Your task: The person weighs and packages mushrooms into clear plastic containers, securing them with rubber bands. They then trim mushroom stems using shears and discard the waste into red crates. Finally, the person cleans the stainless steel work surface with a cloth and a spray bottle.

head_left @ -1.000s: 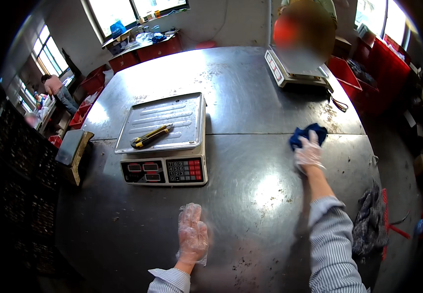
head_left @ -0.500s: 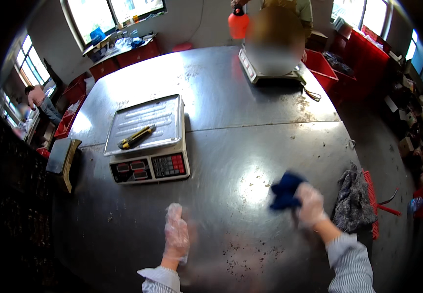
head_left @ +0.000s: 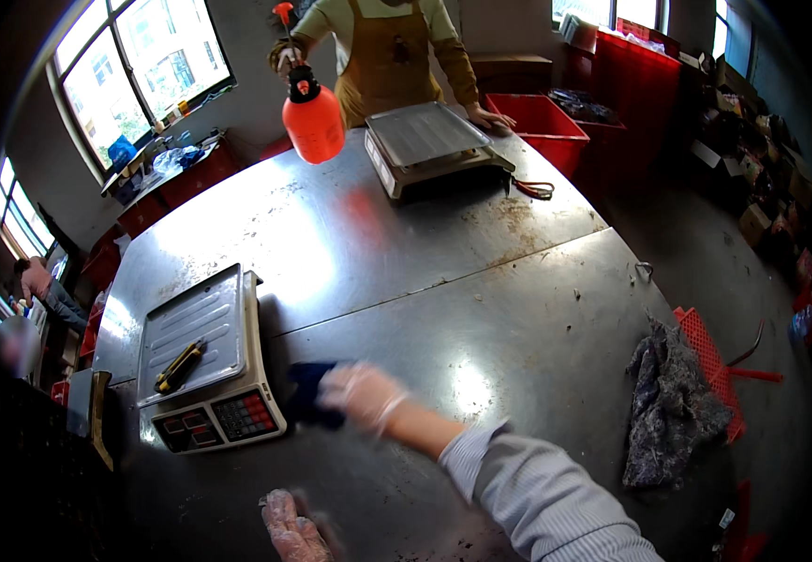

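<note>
My right hand (head_left: 361, 395), in a thin clear plastic glove, is closed on a dark blue cloth (head_left: 308, 393). It presses the cloth to the metal tabletop, just right of a white counter scale (head_left: 254, 398); hand and cloth are blurred. A yellow and black utility knife (head_left: 179, 366) lies on that scale's metal tray (head_left: 209, 314). Low in the picture, my left hand (head_left: 295, 532), gloved the same way, rests at the table surface with fingers stretched out and nothing visible in it. Its wrist is out of the picture.
Across the table (head_left: 424, 318), a person in a brown apron (head_left: 389, 56) holds an orange spray bottle (head_left: 314, 126) beside a second scale (head_left: 434, 140). Orange-handled scissors (head_left: 533, 189) lie near it. A grey rag (head_left: 670, 407) hangs at the right edge, by a red plastic chair (head_left: 710, 361).
My right hand has swept the blue cloth leftward to beside the near scale. The view has shifted; my left hand sits lower in it. The spray bottle appears farther left relative to the far scale.
</note>
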{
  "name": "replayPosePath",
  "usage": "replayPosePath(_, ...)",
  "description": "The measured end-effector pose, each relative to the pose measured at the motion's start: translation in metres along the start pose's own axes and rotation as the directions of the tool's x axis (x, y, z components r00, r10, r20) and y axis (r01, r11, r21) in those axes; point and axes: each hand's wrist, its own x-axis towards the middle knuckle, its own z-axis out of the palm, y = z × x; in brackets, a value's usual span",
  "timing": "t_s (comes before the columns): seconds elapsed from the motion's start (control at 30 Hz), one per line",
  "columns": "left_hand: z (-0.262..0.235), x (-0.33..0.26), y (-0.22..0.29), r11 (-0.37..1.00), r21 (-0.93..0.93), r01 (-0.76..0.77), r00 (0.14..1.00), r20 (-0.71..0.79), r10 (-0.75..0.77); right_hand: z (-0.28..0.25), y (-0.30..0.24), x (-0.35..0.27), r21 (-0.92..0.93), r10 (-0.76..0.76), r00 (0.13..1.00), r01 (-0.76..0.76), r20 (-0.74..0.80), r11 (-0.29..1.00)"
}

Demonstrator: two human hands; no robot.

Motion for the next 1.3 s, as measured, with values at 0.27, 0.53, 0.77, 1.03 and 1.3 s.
replayPosePath(0.27, -0.007, 0.008, 0.017, 0.997, 0.070, 0.007, 0.999, 0.031, -0.010, -0.220, 0.250, -0.240, -0.397, 0.922, -0.066, -0.889, -0.383, -0.228)
replayPosePath(0.53, 0.004, 0.001, -0.014, 0.999, -0.001, 0.054, 0.998, -0.026, -0.054, -0.149, 0.059, -0.153, -0.106, 0.467, 0.806, -0.534, -0.363, 0.839)
replayPosePath(0.77, 0.011, -0.011, -0.031, 0.941, -0.337, 0.007, 0.994, -0.104, -0.045, -0.100, -0.099, -0.233, -0.255, 0.399, 0.902, -0.430, -0.165, 0.866)
replayPosePath(1.03, -0.086, -0.066, 0.023, 0.761, -0.648, -0.028, 0.997, -0.068, -0.021, -0.104, -0.265, -0.417, -0.211, 0.790, 0.571, -0.819, -0.224, 0.533)
replayPosePath(1.3, -0.105, -0.175, -0.031, 0.712, -0.618, 0.333, 0.941, 0.265, -0.210, -0.083, -0.347, -0.471, -0.161, 0.795, 0.480, -0.876, -0.371, 0.454)
